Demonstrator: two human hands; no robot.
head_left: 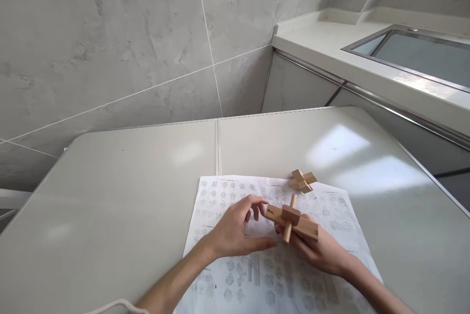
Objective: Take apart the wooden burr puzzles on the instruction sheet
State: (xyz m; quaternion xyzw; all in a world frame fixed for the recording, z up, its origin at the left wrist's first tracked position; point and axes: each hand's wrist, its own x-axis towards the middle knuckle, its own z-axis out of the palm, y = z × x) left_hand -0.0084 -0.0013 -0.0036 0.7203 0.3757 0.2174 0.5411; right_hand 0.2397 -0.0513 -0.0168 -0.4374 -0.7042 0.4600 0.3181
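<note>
Held a wooden interlocking puzzle [291, 214] in the right hand [317, 249], with partly hidden fingers clasped on it from below. Arched the fingers of the left hand [233, 228] apart and empty beside it; could not tell index-tip contact from a gap. Might have lost the crosswise round rod [288, 233] through tilting or a slackened grip, or knocked the second wooden puzzle [303, 182], just beyond the fingers by the printed diagram sheet [198, 206] on the tabletop [110, 206], through overreaching.
</note>
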